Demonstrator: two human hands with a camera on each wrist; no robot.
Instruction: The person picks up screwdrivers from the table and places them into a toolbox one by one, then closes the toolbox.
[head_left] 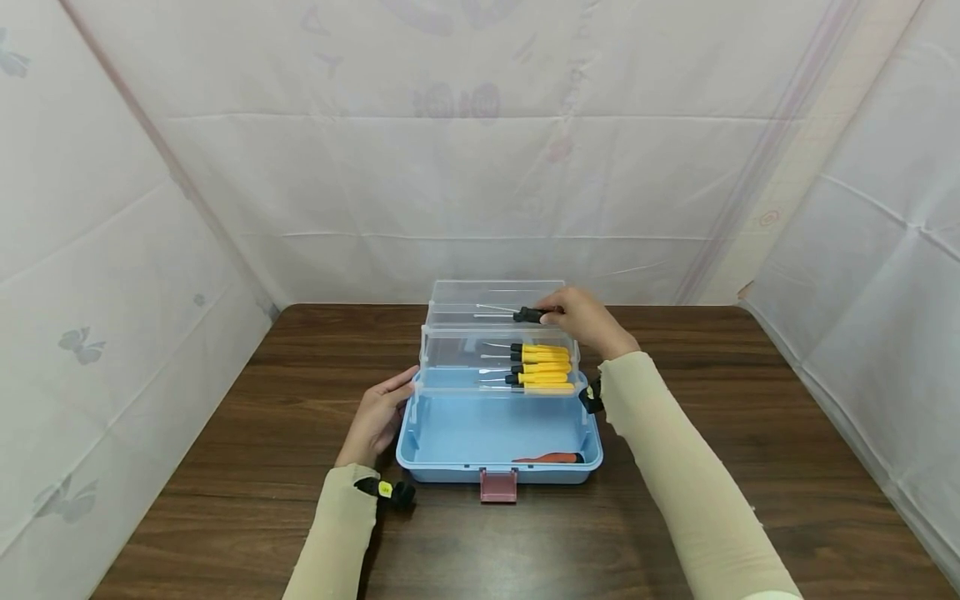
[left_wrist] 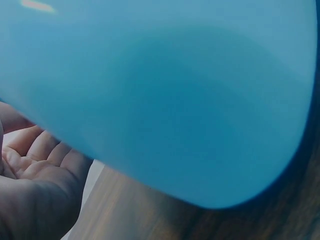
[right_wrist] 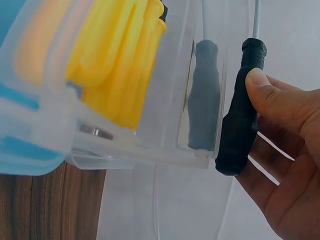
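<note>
An open blue toolbox [head_left: 438, 446] stands on the wooden table, its clear trays [head_left: 457, 350] fanned out behind. My right hand [head_left: 585, 321] holds a black-handled screwdriver [head_left: 527, 315] over the top tray; in the right wrist view the thumb presses on the black handle [right_wrist: 240, 112]. Several yellow-handled screwdrivers [head_left: 542, 367] lie in the lower tray [right_wrist: 55, 125]. A red-handled tool [head_left: 551, 457] lies in the blue base. My left hand [head_left: 378, 412] rests against the box's left wall [left_wrist: 165, 100], fingers [left_wrist: 37, 155] relaxed.
The brown wooden table [head_left: 262, 500] is ringed by white cloth walls [head_left: 112, 250]. A pink latch [head_left: 498, 486] sticks out at the box's front edge. Bare tabletop lies on both sides of the box.
</note>
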